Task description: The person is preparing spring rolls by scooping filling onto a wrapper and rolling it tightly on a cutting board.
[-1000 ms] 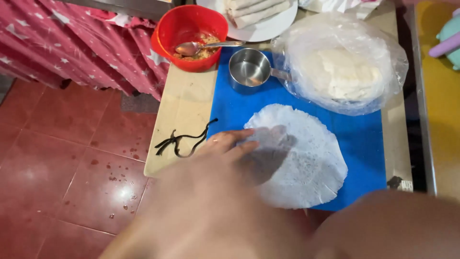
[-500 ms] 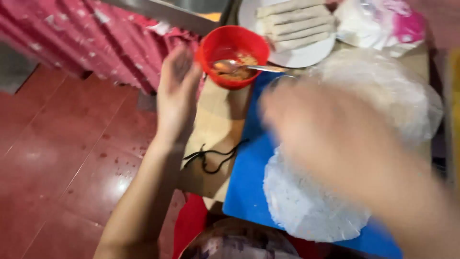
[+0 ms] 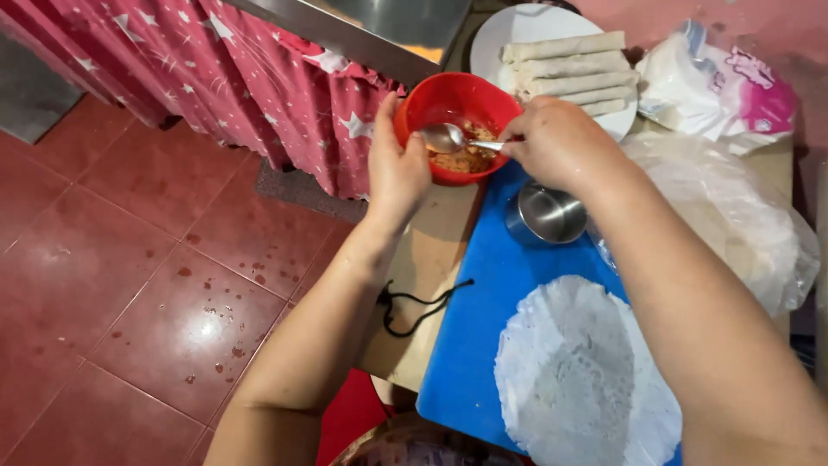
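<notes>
Here my left hand (image 3: 398, 168) cups the red bowl (image 3: 448, 102) to steady it. My right hand (image 3: 556, 142) has its grip pinched on the spoon (image 3: 457, 140), dipping into the filling (image 3: 470, 158) just ahead.

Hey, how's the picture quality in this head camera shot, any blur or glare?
Head view: sharp overall, left hand and right hand crisp at the red bowl; small glare spots on the wet red floor tiles and the spoon; edges bend slightly from the wide lens.
</notes>
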